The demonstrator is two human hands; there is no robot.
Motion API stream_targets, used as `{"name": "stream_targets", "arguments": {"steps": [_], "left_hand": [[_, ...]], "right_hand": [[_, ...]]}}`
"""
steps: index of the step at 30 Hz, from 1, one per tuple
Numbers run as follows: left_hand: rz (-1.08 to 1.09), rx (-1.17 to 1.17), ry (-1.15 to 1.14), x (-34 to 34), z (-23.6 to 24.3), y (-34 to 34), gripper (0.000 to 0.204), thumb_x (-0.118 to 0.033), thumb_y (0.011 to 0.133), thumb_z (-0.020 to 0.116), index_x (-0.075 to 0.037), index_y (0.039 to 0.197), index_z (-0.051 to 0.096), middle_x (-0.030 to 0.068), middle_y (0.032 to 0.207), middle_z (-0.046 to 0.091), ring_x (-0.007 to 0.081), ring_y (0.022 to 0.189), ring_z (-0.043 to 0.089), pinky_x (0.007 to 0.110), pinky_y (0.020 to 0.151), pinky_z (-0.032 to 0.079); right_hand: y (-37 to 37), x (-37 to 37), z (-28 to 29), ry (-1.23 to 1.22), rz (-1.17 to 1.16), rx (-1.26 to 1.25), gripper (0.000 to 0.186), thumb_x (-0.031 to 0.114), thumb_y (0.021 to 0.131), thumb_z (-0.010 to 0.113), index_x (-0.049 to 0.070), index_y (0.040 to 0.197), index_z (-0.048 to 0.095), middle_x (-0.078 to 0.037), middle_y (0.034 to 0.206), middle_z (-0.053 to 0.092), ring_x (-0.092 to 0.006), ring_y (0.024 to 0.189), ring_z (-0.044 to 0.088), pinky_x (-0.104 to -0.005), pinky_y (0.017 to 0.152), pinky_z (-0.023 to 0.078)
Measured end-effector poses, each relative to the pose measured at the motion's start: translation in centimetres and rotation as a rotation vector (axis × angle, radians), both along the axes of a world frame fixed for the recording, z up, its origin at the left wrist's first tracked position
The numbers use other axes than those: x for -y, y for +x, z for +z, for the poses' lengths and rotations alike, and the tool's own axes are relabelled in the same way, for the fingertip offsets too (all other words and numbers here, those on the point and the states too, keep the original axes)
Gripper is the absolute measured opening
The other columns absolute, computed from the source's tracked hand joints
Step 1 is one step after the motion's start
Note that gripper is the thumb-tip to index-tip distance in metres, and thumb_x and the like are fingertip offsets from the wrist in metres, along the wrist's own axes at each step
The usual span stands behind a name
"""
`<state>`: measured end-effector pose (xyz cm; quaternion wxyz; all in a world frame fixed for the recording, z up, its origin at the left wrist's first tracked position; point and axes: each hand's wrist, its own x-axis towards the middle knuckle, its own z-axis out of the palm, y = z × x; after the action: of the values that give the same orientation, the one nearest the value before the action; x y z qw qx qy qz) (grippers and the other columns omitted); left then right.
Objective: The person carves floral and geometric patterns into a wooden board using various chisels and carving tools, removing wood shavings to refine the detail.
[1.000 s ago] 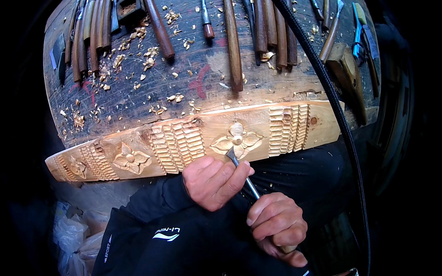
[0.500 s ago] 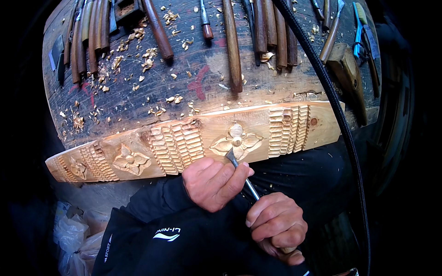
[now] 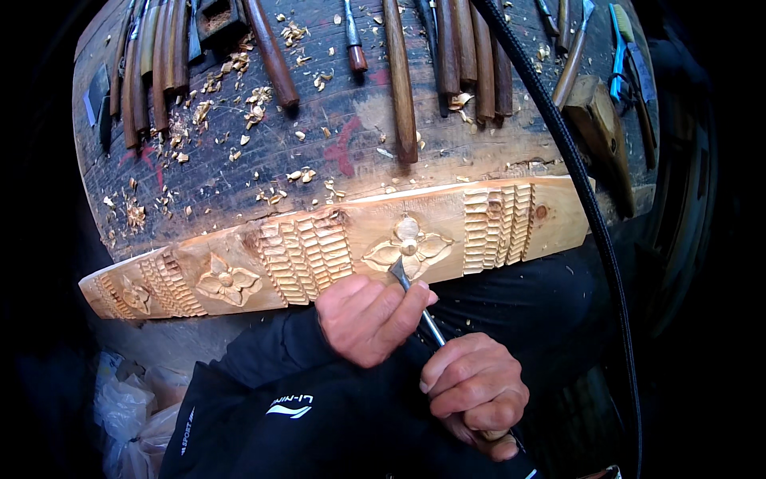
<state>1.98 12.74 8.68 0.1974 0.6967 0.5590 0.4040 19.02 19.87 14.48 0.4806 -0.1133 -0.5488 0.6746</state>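
Note:
A long pale board point(image 3: 495, 271) lies along the near edge of the bench, carved with flowers and bands of slanted notches. My right hand point(image 3: 476, 391) is wrapped round the handle of a wood carving chisel point(image 3: 432, 326), mostly hiding it. Farther up the same tool, my left hand point(image 3: 373, 318) grips the metal shank between thumb and fingers. The flared blade touches or nearly touches the lower left petal of the large carved flower point(image 3: 408, 249). The left knuckles rest at the board's near edge.
Several wooden-handled chisels point(image 3: 403, 96) lie across the dark bench point(image 3: 231, 188) among wood shavings point(image 3: 255, 104). A wooden mallet point(image 3: 602, 136) and a blue brush point(image 3: 619, 52) are at the right. A black cable point(image 3: 570, 152) crosses the view. Plastic bags point(image 3: 132, 407) sit lower left.
The chisel and my right hand have shifted very slightly left and up. My left hand keeps almost the same place, and both grips stay closed.

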Motion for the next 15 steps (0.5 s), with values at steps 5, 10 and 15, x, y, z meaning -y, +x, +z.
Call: {"name": "stream_targets", "arguments": {"steps": [5,10,15], "left_hand": [[-0.064,0.052,-0.003,0.5,0.3,-1.5,0.069,0.002,0.085,0.084,0.005,0.149,0.059,0.0076,0.106,0.084,0.0209,0.069,0.072,0.034,0.059,0.051],[-0.015,0.023,0.119,-0.3,0.2,-0.6,0.057,0.0,0.089,0.085,0.005,0.143,0.065,0.0067,0.094,0.078,0.0145,0.064,0.066,0.031,0.055,0.043],[0.035,-0.033,0.163,-0.9,0.0,-0.1,0.044,-0.006,0.09,0.092,0.006,0.129,0.074,0.0014,0.079,0.068,0.0108,0.059,0.059,0.029,0.051,0.036]], "right_hand": [[-0.6,-2.3,0.6,-0.02,0.242,-0.105,0.062,0.049,0.118,0.06,0.006,0.074,0.054,-0.016,0.066,0.07,-0.0246,0.05,0.06,-0.0393,0.063,0.063],[0.3,-2.5,1.2,-0.03,0.27,-0.059,0.062,0.05,0.118,0.06,0.006,0.074,0.054,-0.016,0.067,0.071,-0.0249,0.051,0.061,-0.0398,0.065,0.064],[0.6,-2.0,0.4,-0.063,0.188,-0.075,0.064,0.054,0.12,0.055,0.007,0.075,0.051,-0.014,0.063,0.069,-0.0234,0.047,0.06,-0.0394,0.063,0.064]]}}
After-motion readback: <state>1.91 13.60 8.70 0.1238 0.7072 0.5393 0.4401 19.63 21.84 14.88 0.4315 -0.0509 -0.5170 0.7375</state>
